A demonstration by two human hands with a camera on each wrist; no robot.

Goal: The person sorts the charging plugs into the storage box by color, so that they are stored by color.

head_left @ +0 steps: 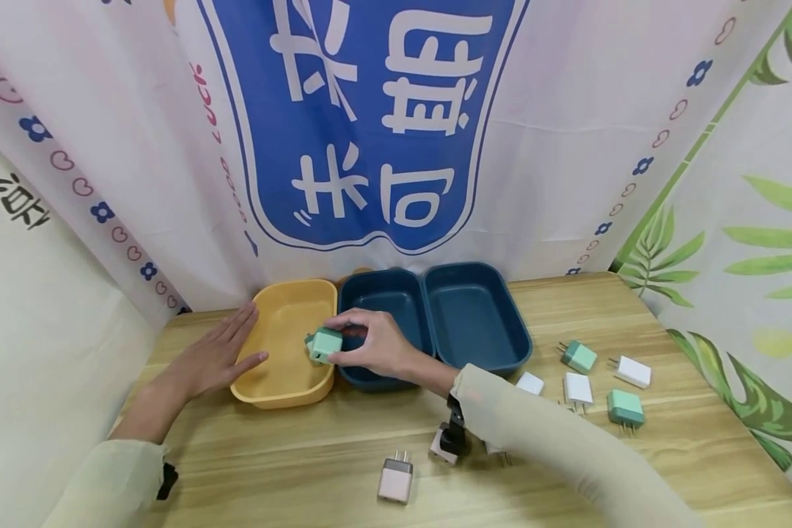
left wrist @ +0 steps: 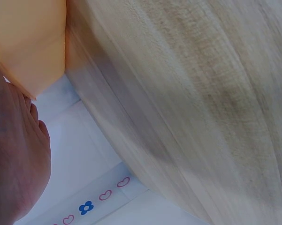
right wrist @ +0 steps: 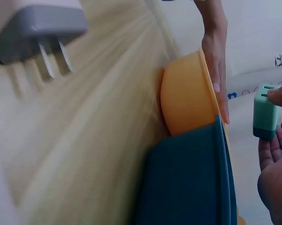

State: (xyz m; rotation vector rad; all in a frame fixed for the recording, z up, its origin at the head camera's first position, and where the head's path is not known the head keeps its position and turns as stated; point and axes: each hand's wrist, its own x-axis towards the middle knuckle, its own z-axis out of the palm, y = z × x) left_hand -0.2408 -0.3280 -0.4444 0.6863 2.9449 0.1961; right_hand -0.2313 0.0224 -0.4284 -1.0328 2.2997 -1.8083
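My right hand [head_left: 384, 345] pinches a green plug charger [head_left: 325, 345] between thumb and fingers, above the right part of a yellow bin [head_left: 290, 400]. In the right wrist view the charger [right wrist: 266, 110] shows a lighter body, a darker end and slots in its top. My left hand [head_left: 211, 358] rests along the bin's left rim with its fingers straight. The left wrist view shows part of that hand [left wrist: 19, 150] beside the yellow bin wall [left wrist: 30, 42].
Two dark blue bins [head_left: 478, 315] stand right of the yellow one. On the wooden table [head_left: 270, 469] lie several chargers: a pink one [head_left: 395, 480] in front, white ones [head_left: 577, 389] and green ones [head_left: 625, 407] at the right. My right forearm partly covers some. A printed curtain [head_left: 554, 147] hangs behind.
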